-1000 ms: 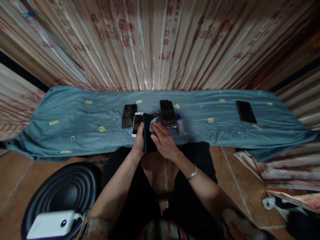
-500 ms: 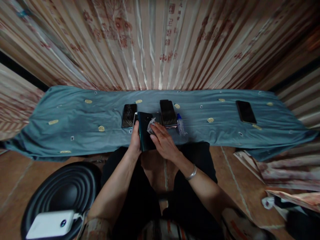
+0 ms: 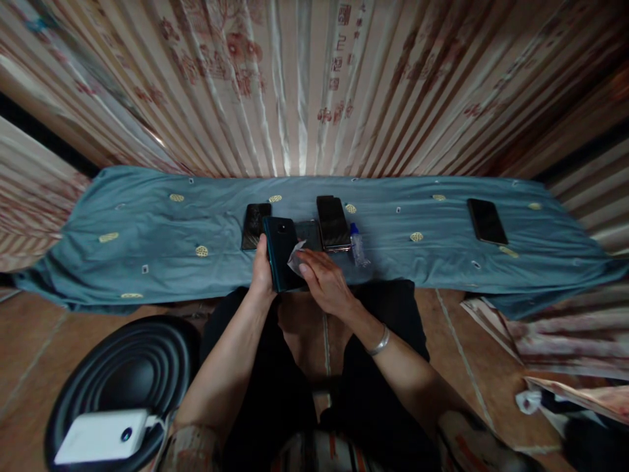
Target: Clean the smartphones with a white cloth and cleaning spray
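Observation:
My left hand (image 3: 261,280) grips a dark teal phone (image 3: 280,252) by its left edge, with its back and camera facing up. My right hand (image 3: 325,283) presses a small white cloth (image 3: 295,257) onto the phone's right side. Both hands hover over the near edge of a blue-grey cloth (image 3: 147,242) spread on a low surface. Just behind the held phone lie a black phone (image 3: 255,225), a dark phone (image 3: 309,234) and a black phone (image 3: 333,222) on top of another. A small spray bottle (image 3: 358,244) lies to their right.
Another black phone (image 3: 486,221) lies far right on the blue-grey cloth. A striped curtain (image 3: 314,85) hangs behind. At lower left a black round ribbed object (image 3: 113,373) carries a white power bank (image 3: 101,436). Crumpled fabric and paper (image 3: 550,387) lie at lower right.
The teal phone has been turned and tipped up, its back with the camera now facing me. It now covers the white phone that showed beside it. My right hand has slid the cloth along it.

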Available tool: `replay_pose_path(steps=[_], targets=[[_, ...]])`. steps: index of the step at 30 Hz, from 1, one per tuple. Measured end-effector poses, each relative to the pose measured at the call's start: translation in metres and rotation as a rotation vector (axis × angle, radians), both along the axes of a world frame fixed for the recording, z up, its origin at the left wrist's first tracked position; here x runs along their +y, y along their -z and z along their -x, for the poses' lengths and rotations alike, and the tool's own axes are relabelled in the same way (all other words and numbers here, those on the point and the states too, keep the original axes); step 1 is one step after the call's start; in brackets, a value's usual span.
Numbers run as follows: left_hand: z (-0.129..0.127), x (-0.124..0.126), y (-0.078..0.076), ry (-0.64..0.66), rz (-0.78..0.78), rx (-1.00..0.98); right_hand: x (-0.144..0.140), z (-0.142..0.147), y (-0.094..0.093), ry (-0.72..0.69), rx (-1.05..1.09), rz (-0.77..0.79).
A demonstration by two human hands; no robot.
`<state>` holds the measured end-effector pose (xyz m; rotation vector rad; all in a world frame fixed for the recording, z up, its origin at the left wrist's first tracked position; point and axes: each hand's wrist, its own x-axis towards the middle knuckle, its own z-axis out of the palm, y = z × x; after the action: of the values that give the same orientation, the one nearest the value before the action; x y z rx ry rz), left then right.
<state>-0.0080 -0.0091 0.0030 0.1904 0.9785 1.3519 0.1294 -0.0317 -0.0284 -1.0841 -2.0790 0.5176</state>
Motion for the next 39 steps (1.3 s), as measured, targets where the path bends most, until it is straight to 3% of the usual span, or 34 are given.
replay_pose_path(steps=[18, 29, 39], targets=[[-0.008, 0.0, 0.024, 0.015, -0.074, 0.108, -0.003, 0.01, -0.006, -0.032, -0.03, -0.052], [-0.007, 0.002, 0.015, 0.071, 0.011, 0.061, -0.013, 0.01, -0.012, -0.106, -0.048, -0.079], [0.0, 0.005, 0.007, -0.001, 0.029, 0.048, -0.019, 0.01, -0.015, -0.21, -0.019, -0.145]])
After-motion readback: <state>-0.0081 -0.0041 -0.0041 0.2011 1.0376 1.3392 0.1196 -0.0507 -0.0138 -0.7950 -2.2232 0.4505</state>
